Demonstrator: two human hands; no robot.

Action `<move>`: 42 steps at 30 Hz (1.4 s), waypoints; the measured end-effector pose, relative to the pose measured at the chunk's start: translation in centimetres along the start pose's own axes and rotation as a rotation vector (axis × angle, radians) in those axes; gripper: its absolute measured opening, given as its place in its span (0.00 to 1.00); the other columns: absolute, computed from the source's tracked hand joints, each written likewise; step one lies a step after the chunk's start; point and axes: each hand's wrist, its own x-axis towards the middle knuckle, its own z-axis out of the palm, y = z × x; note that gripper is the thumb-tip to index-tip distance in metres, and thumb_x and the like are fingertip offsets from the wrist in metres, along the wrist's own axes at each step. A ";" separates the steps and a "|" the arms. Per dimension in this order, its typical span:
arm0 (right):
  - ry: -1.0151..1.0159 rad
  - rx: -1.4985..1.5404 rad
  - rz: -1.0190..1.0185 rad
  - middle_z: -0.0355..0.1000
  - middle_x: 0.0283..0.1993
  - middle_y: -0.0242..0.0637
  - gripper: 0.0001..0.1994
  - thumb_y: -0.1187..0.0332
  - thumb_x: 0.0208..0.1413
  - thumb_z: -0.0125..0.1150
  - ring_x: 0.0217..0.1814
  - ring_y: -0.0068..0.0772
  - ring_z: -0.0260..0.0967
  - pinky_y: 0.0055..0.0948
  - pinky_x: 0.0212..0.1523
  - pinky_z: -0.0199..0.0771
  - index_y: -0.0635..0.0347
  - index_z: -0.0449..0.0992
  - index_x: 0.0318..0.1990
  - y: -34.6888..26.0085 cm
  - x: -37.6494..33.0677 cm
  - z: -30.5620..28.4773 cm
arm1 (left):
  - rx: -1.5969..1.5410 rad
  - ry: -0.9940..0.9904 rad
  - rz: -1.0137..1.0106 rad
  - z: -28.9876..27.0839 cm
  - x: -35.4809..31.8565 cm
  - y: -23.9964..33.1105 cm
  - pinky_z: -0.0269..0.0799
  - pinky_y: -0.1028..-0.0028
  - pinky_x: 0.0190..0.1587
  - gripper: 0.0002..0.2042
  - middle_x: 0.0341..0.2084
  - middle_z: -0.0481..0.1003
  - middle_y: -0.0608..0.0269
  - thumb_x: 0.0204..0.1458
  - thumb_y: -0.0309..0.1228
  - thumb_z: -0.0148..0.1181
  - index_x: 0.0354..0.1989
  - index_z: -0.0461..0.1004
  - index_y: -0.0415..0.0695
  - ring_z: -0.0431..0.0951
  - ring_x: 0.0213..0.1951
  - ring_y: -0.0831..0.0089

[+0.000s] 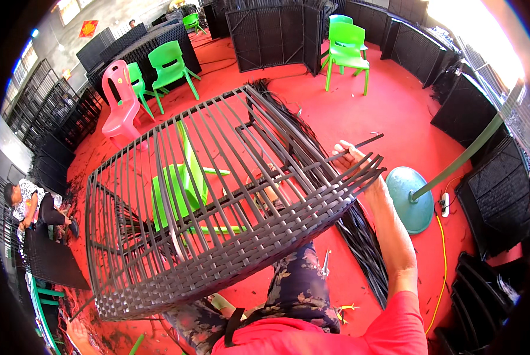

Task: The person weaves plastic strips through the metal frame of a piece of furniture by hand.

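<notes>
A dark brown furniture frame [176, 177] lies tilted across my lap, with rows of parallel strips stretched over it. Tight basket weave [229, 269] covers its near edge. My right hand [349, 156] is at the frame's right side, its fingers closed around a flat dark weaving strip [368, 141] that runs in among the stretched strips. Several loose strip ends [368, 171] stick out just below that hand. At the lower left, my left hand [78, 334] meets the end of a dark strip [86, 306] coming off the frame's near corner; its fingers are small and partly blurred.
A green chair [185, 183] stands under the frame. A bundle of long black strips [365, 254] lies on the red floor to the right, near a pole's round green base [410, 198] and a yellow cable [444, 260]. A person [34, 204] sits far left. Black woven panels [271, 38] line the room.
</notes>
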 end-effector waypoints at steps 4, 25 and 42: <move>-0.041 -0.034 0.106 0.68 0.47 0.39 0.18 0.64 0.53 0.55 0.50 0.36 0.66 0.31 0.52 0.66 0.59 0.66 0.49 1.1 0.2 3.1 | -0.046 -0.053 0.033 -4.4 -2.8 1.7 0.67 0.69 0.45 0.20 0.41 0.70 0.62 0.47 0.44 0.53 0.44 0.67 0.44 0.70 0.43 0.70; -0.126 -0.257 -0.028 0.67 0.48 0.35 0.20 0.67 0.55 0.49 0.47 0.24 0.65 0.26 0.46 0.68 0.58 0.60 0.55 -0.3 0.4 -0.6 | 0.982 -0.231 0.750 18.9 -13.5 -3.2 0.67 0.72 0.40 0.14 0.28 0.74 0.58 0.51 0.40 0.51 0.31 0.76 0.41 0.74 0.35 0.69; -0.066 -0.230 0.001 0.67 0.49 0.38 0.20 0.61 0.55 0.52 0.48 0.33 0.66 0.34 0.47 0.70 0.60 0.63 0.53 0.4 -1.6 2.3 | 0.883 -0.243 0.514 12.7 -8.6 -1.9 0.48 0.78 0.19 0.20 0.12 0.50 0.75 0.53 0.42 0.51 0.13 0.56 0.49 0.51 0.16 0.84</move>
